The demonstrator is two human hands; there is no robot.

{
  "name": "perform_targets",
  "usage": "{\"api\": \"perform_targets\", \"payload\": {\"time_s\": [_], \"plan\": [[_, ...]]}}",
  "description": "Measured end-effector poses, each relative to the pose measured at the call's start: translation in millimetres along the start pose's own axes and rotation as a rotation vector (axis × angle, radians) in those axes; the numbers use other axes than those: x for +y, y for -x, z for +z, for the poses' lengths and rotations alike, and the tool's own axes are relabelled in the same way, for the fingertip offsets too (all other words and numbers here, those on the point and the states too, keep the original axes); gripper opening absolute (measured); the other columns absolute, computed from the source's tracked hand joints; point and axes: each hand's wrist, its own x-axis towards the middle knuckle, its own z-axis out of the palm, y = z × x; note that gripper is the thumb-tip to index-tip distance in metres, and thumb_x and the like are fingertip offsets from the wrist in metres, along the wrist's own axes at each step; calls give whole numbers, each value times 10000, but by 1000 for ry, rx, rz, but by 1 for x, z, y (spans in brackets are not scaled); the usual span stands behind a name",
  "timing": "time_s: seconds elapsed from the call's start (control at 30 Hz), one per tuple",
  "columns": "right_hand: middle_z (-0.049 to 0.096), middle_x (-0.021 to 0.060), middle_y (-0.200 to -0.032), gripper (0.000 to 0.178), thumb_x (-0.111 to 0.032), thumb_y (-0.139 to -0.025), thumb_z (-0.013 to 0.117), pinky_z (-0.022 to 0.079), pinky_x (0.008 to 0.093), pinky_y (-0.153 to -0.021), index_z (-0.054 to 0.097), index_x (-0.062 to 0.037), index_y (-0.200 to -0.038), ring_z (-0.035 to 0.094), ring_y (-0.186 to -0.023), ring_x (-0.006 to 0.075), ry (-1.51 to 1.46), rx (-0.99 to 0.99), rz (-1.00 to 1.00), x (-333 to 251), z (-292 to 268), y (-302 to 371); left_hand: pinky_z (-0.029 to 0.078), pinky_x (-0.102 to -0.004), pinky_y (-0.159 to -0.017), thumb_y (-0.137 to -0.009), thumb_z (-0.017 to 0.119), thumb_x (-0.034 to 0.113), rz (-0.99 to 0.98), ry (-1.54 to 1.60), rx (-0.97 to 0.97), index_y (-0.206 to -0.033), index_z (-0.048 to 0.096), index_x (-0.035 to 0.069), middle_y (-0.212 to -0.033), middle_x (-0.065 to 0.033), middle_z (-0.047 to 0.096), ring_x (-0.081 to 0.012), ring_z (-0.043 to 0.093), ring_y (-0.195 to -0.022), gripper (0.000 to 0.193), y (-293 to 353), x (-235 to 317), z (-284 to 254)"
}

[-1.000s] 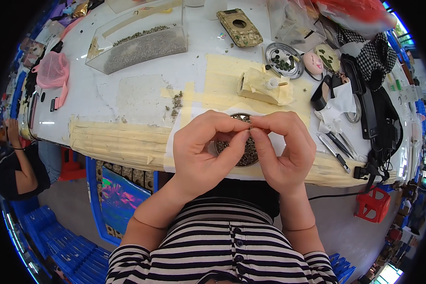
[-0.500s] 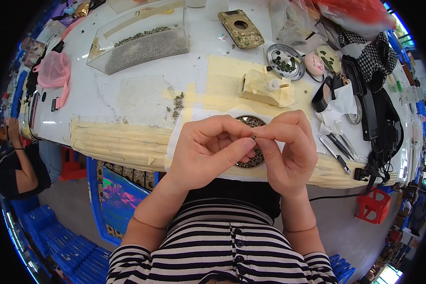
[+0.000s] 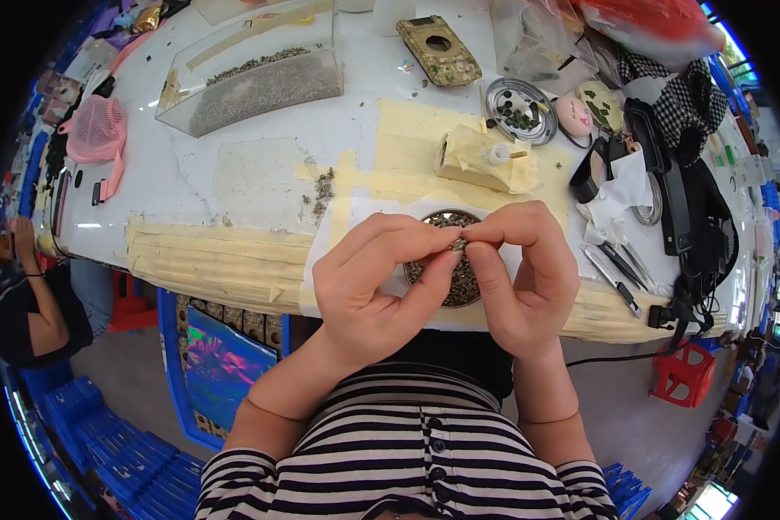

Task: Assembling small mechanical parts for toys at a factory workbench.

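Observation:
My left hand (image 3: 377, 282) and my right hand (image 3: 529, 277) meet at the fingertips above a round metal dish (image 3: 450, 214) full of small brownish-green pieces. Both are closed in a pinch, thumb against index finger. Between the tips shows a tiny camouflage-coloured piece (image 3: 460, 245), its exact kind too small to tell. The dish stands on white paper (image 3: 321, 260) at the table's near edge, partly hidden by my fingers. Behind it is a tape-covered block (image 3: 481, 160) with a white round fitting on top.
A clear bin (image 3: 260, 91) of small pieces stands back left; loose ones (image 3: 323, 186) lie nearer. A camouflage model hull (image 3: 439, 52) and a metal dish of dark green parts (image 3: 520, 111) sit behind. At right lie a craft knife (image 3: 611, 279), tweezers (image 3: 624, 264) and a black strap (image 3: 674, 212).
My left hand has shifted slightly, its fingers more bunched, and more of the dish shows between my hands. The tiny piece is more visible between the fingertips.

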Motion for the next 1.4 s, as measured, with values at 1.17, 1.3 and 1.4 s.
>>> {"api": "perform_targets", "payload": {"time_s": [1.17,1.3,1.4], "plan": [[596,15,-779,64,-33,-916,669,403,226,-625,638,10,-879,514,-699,77,-370,-101,380,-4,-5,4,550,-281,-626,-747,786,-92,151,-92,14,-1018,725,7,-897,-117,714,-210,690,-737,295,3,2,0],[594,12,-776,62,-31,-912,669,400,227,-622,638,9,-877,509,-698,73,-368,-107,359,-3,-5,4,556,-284,-627,-742,789,-92,173,-111,4,-1021,723,9,-895,-110,713,-213,693,-737,304,3,2,0],[596,11,-771,60,-28,-908,670,400,227,-624,639,9,-873,509,-697,74,-366,-123,346,-2,-6,5,562,-286,-630,-740,789,-93,198,-124,4,-1018,722,10,-893,-109,713,-213,696,-740,304,3,1,0]]}}
